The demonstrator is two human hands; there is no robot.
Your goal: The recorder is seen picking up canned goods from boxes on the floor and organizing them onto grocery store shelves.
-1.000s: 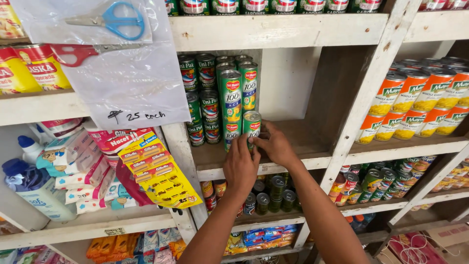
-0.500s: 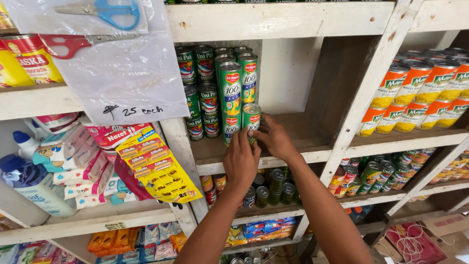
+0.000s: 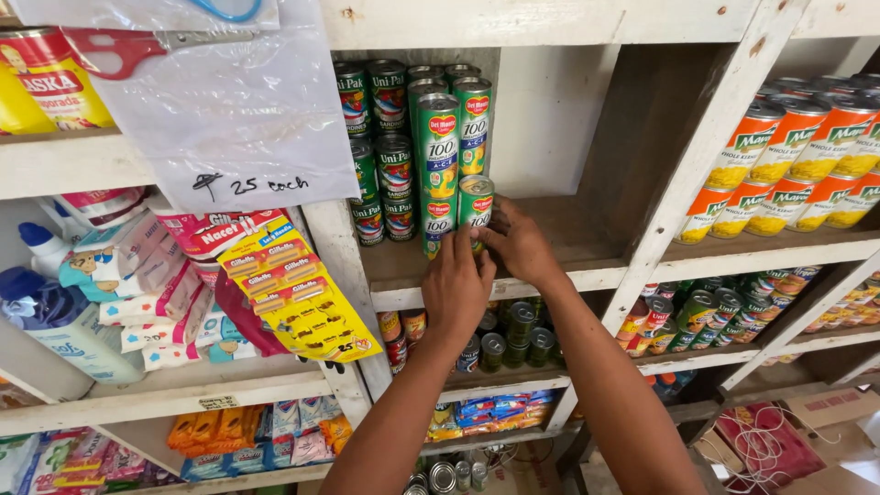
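Both hands, left [image 3: 456,286] and right [image 3: 516,246], grasp the green can [image 3: 476,203], steadying it on the shelf [image 3: 568,266] beside the stacks [image 3: 438,156].

Glossy metal can [image 3: 476,209] w/ paper label, rough white-painted wood shelf [image 3: 587,261] (paint chipped), clear plastic bag [image 3: 229,110].

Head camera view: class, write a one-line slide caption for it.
Both hands, left hand and right hand, grip a green can on a white wooden shelf beside stacked cans.

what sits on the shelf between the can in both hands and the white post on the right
Nothing: in the head view the wooden shelf is bare from the green can, held by left hand and right hand, to the white post.
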